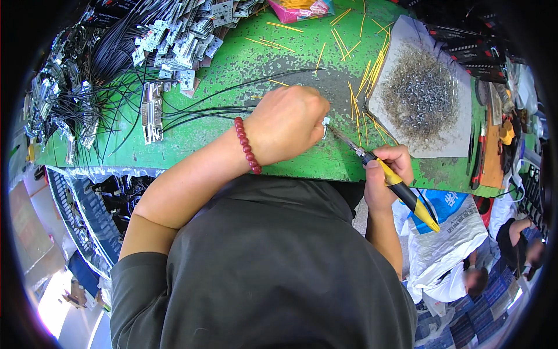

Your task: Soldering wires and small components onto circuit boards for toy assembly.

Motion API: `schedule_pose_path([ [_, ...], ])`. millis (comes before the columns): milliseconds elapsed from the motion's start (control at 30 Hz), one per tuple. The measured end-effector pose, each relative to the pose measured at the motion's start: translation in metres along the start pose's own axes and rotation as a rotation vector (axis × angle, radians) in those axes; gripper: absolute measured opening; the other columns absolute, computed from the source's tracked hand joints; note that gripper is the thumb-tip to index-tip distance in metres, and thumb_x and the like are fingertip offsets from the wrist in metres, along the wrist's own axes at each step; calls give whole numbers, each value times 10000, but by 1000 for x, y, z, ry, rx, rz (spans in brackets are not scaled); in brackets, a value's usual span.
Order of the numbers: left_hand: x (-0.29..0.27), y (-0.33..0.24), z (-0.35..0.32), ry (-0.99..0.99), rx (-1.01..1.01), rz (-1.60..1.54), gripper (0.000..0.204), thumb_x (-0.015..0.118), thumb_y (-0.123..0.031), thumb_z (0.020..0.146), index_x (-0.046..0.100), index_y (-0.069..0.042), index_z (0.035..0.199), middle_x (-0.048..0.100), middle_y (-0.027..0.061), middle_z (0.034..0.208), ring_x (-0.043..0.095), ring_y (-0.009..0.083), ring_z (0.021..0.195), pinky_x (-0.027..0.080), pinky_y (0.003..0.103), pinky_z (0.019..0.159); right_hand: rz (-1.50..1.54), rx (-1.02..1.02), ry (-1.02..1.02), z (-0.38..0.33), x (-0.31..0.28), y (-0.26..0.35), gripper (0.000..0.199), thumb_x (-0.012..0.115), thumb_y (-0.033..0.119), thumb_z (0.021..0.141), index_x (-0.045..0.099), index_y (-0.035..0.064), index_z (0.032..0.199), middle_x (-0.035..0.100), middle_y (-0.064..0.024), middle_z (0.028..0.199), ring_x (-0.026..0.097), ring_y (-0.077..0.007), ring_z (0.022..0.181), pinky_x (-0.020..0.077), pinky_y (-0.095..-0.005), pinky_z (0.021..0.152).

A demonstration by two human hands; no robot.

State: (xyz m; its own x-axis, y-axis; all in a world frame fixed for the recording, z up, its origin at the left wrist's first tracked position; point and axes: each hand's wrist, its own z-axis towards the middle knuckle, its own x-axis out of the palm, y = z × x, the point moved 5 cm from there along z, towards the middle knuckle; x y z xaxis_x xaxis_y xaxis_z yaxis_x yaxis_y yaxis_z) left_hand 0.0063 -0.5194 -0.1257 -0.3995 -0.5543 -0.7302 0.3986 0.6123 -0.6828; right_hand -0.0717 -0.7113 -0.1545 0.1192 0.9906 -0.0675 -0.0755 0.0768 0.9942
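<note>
- Left hand (288, 123) closed in a fist around a small metal part (325, 123), near the front edge of the green table (232, 75).
- Right hand (390, 174) wrapped around a yellow-handled tool (401, 189), tip almost touching the part.
- Joining or fastening step seemingly under way; next move likely needs a steady tip and firm hold.
- Black wires (192, 110) and metal plates (174, 41) piled toward the left back corner; grey tray (459, 116) of tiny pieces at the right edge.

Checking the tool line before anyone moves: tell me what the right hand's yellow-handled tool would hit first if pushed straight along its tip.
Probably the small metal piece held at the left hand; the right hand aims the yellow-handled tool up-left at it, though depth is unclear.
</note>
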Motion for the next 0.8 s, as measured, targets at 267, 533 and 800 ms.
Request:
schedule_pose_path([
  [267, 0, 1, 0, 16, 1, 10, 91, 591, -69, 714, 552, 2, 673, 579, 165, 728, 582, 377, 712, 465, 460, 623, -12, -15, 6, 1, 3, 2, 214, 704, 118, 789, 535, 18, 873, 537, -4, 744, 435, -41, 613, 360, -194, 560],
  [533, 0, 1, 0, 3, 7, -4, 82, 589, -61, 706, 555, 5, 670, 581, 169, 724, 582, 379, 707, 463, 462, 621, 112, -34, -42, -1, 1, 1, 223, 702, 120, 794, 520, 23, 879, 529, -20, 771, 448, -57, 645, 348, -198, 570],
  [800, 0, 0, 0, 3, 5, 11, 81, 592, -62, 705, 560, 5, 672, 584, 167, 726, 584, 377, 707, 468, 459, 627, 81, -35, -32, 0, 0, -1, 203, 689, 91, 784, 526, 12, 875, 529, -16, 756, 447, -52, 640, 371, -199, 579],
])
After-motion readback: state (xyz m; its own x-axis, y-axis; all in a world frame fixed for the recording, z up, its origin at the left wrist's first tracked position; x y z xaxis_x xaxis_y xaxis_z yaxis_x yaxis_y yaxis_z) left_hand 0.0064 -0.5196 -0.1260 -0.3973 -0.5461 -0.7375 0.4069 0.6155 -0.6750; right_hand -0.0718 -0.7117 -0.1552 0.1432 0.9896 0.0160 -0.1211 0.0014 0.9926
